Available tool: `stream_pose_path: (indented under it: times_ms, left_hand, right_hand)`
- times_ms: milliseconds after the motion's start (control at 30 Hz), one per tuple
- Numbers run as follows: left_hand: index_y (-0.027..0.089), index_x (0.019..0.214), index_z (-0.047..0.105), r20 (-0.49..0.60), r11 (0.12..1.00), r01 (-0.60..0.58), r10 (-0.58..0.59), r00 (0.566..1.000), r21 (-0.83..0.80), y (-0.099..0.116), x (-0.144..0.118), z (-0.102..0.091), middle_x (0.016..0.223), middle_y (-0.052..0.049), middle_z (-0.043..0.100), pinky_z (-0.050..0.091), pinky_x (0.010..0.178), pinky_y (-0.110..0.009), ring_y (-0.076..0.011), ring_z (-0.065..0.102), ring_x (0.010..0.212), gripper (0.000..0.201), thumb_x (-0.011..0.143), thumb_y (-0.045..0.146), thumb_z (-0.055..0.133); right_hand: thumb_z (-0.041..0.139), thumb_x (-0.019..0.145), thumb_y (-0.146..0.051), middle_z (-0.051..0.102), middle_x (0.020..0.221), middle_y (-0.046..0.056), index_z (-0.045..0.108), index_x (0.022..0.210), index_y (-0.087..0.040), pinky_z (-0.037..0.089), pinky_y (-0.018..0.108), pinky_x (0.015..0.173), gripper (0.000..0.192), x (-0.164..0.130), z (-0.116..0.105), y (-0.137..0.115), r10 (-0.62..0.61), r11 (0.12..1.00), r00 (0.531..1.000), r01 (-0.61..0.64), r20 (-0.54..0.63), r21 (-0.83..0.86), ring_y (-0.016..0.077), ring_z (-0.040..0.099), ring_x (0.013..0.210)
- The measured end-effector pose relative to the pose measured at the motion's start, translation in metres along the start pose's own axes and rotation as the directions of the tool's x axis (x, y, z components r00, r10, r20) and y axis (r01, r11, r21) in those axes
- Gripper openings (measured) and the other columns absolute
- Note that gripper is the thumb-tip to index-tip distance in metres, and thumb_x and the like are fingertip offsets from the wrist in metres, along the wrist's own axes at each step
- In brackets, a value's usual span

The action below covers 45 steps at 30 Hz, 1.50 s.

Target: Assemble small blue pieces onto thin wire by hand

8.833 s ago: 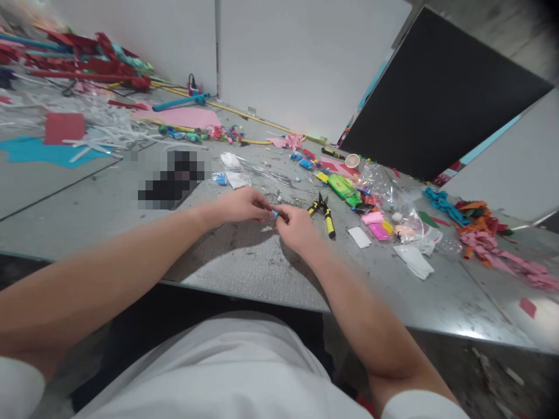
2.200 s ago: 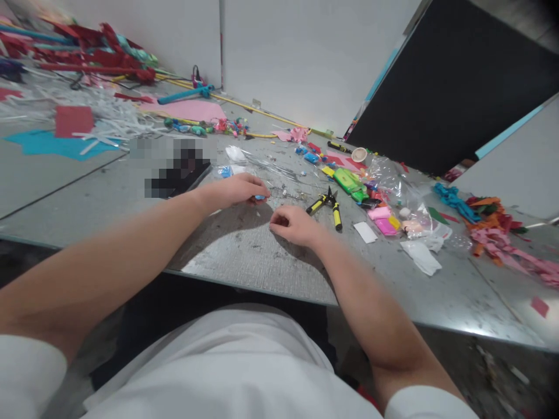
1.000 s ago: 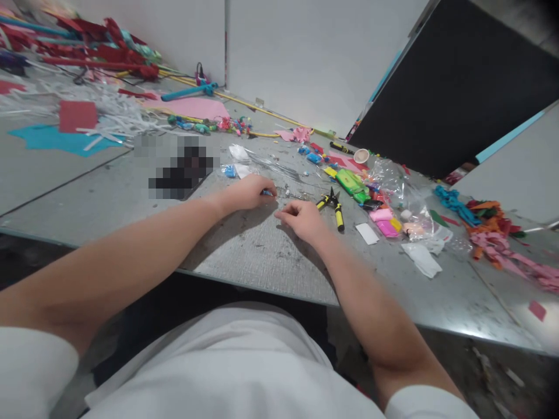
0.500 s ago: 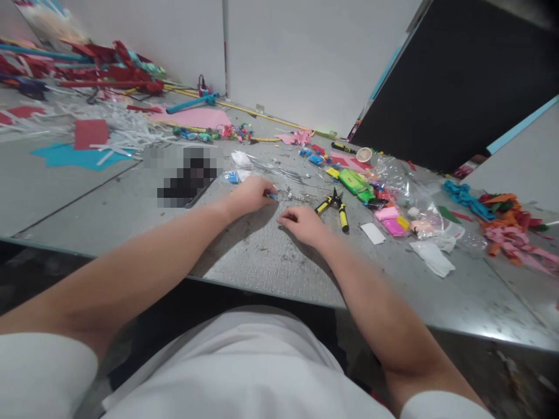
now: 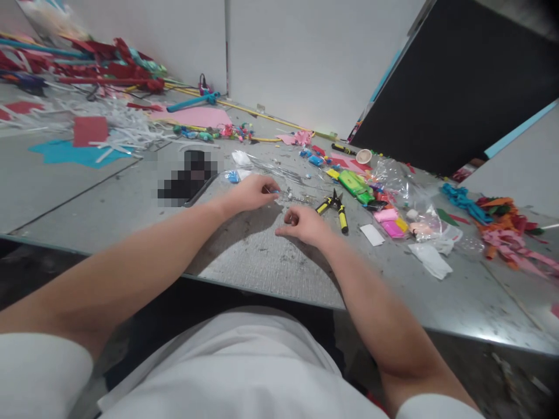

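the grey, speckled table (image 5: 271,262) carries both hands. the left hand (image 5: 248,194) lies flat-knuckled, its fingertips pinched on a tiny blue piece (image 5: 275,191) at their ends. the right hand (image 5: 304,224) rests just beside, loosely curled and holding nothing. yellow-handled pliers (image 5: 334,205) lie near it.

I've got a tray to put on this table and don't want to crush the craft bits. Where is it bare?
Bare: the near edge of the table in front of the right hand, and left of the left hand. Crowded: right of the yellow-handled pliers, with clay pieces and paper strips.
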<state>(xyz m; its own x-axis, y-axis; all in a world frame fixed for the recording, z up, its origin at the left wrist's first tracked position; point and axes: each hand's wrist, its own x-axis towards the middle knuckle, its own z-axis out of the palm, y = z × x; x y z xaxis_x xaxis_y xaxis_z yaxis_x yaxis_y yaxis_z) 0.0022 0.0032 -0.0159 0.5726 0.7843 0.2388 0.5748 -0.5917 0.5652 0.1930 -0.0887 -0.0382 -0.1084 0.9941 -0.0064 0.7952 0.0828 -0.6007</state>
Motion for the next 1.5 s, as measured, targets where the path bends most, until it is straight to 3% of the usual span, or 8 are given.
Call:
stream_pose_path:
  times_ms: [100,200,467,667,1033,1300,1400,1500]
  left_hand:
    - [0.015,0.101,0.077,0.014,0.996,0.075,-0.074,0.997,-0.042,0.008,-0.003,-0.008,0.094,-0.008,0.078,0.05,0.077,-0.029,-0.0195,0.069,0.085,0.025,0.084,0.03,0.068]
    - [0.015,0.098,0.076,0.059,0.995,0.099,-0.097,0.994,-0.031,0.012,-0.005,-0.01,0.091,-0.007,0.076,0.05,0.077,-0.03,-0.0203,0.068,0.084,0.022,0.081,0.025,0.066]
    - [0.017,0.108,0.077,0.039,0.997,0.031,-0.029,0.999,-0.071,0.003,-0.004,-0.008,0.087,-0.006,0.076,0.049,0.074,-0.03,-0.0194,0.066,0.079,0.031,0.082,0.031,0.069]
    - [0.017,0.098,0.082,0.05,0.998,0.024,-0.021,0.999,-0.062,-0.002,-0.002,-0.008,0.082,-0.006,0.075,0.048,0.07,-0.031,-0.0208,0.065,0.076,0.035,0.083,0.047,0.071]
    - [0.018,0.105,0.079,0.134,0.993,0.027,-0.012,0.991,-0.111,0.001,-0.004,-0.008,0.09,-0.007,0.078,0.052,0.074,-0.031,-0.0212,0.069,0.082,0.031,0.078,0.032,0.075]
    - [0.018,0.104,0.08,0.167,1.0,-0.012,0.017,0.986,-0.028,-0.003,-0.003,-0.008,0.092,-0.007,0.078,0.05,0.075,-0.031,-0.023,0.069,0.086,0.034,0.078,0.039,0.073]
    - [0.019,0.102,0.08,0.178,1.0,-0.027,0.027,0.984,-0.004,-0.002,-0.004,-0.009,0.091,-0.007,0.078,0.049,0.075,-0.032,-0.0232,0.068,0.084,0.034,0.079,0.042,0.071]
    - [0.019,0.101,0.081,0.18,1.0,-0.026,0.024,0.983,0.011,0.0,-0.004,-0.009,0.09,-0.007,0.077,0.048,0.074,-0.032,-0.0232,0.067,0.082,0.034,0.079,0.043,0.07]
  right_hand:
    - [0.093,0.064,-0.041,0.056,0.073,-0.005,0.062,0.083,-0.022,0.032,0.028,0.063,0.041,-0.001,-0.001,0.0,-0.021,1.0,0.999,0.022,0.037,-0.015,0.0127,0.049,0.066]
    - [0.09,0.067,-0.043,0.056,0.072,-0.005,0.06,0.079,-0.021,0.032,0.028,0.063,0.039,0.001,-0.002,0.001,-0.026,1.0,1.0,0.026,-0.002,-0.016,0.0127,0.049,0.066]
    - [0.089,0.07,-0.044,0.058,0.072,-0.003,0.061,0.077,-0.021,0.033,0.028,0.063,0.037,0.005,-0.003,-0.001,0.03,0.999,0.995,-0.032,-0.091,-0.019,0.0139,0.05,0.067]
    - [0.084,0.077,-0.042,0.061,0.074,-0.001,0.061,0.076,-0.021,0.032,0.028,0.063,0.031,0.008,-0.004,0.002,0.07,0.998,0.993,-0.07,-0.1,0.001,0.0151,0.053,0.07]
    - [0.094,0.062,-0.04,0.059,0.084,-0.002,0.064,0.093,-0.021,0.037,0.029,0.069,0.047,-0.002,-0.013,0.0,-0.013,0.999,0.999,0.015,0.05,-0.038,0.0157,0.053,0.076]
    - [0.082,0.079,-0.042,0.058,0.073,-0.003,0.064,0.08,-0.021,0.036,0.028,0.065,0.028,0.008,-0.01,0.012,-0.063,0.997,0.998,0.063,-0.01,0.036,0.0136,0.051,0.068]
    - [0.074,0.085,-0.035,0.06,0.071,-0.002,0.065,0.083,-0.02,0.038,0.028,0.062,0.017,0.008,-0.015,0.016,-0.025,0.987,0.998,0.015,0.065,0.159,0.013,0.051,0.063]
    - [0.079,0.079,-0.03,0.057,0.067,-0.004,0.066,0.088,-0.02,0.038,0.027,0.059,0.018,0.008,-0.02,0.019,-0.014,0.975,0.989,-0.019,0.145,0.222,0.0121,0.051,0.06]
